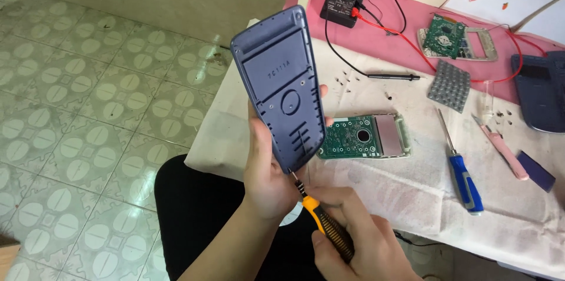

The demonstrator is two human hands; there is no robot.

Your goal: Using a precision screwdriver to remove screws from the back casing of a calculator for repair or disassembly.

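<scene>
The left hand (268, 169) wraps around the lower end of a slate-blue moulded plastic back shell (282, 90), holding it upright above the table edge, inner side toward the camera. The right hand (359, 237) closes on an orange-and-black precision screwdriver (323, 222), its tip at the shell's bottom edge. The shell looks light, rigid and thin-walled, best gripped by its side rims. Behind lies a green circuit board (365, 137) on the white cloth-covered table (412, 198).
</scene>
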